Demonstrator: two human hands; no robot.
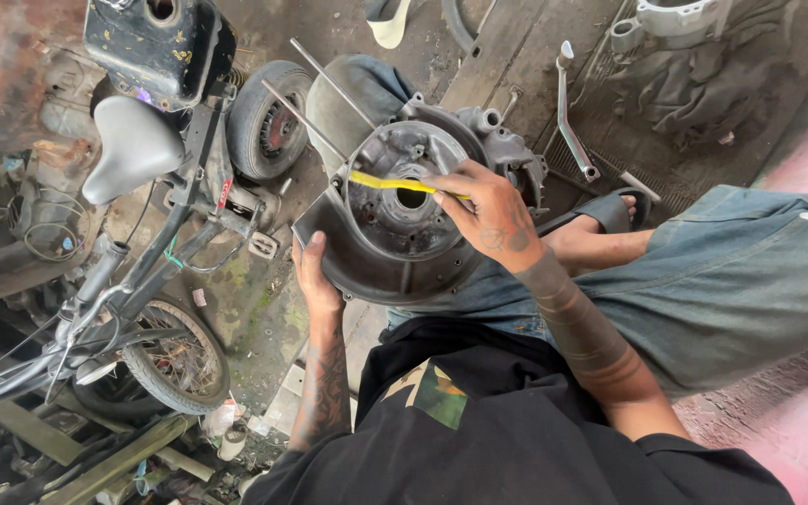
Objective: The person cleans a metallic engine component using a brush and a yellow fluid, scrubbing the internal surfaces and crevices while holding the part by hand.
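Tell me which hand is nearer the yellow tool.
Right. The right hand holds the yellow tool by its end; the left hand grips the engine casing's lower rim, apart from it.

engine case [395,248] on lap | bicycle [151,234] left | kick lever [572,122] right

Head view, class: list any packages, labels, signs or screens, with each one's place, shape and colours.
Red tag: on the bike frame, left of the engine casing; narrow strip, red with pale marks.
Small bottle: on the ground, bottom left; whitish, its label too blurred to describe.
No signs or screens.
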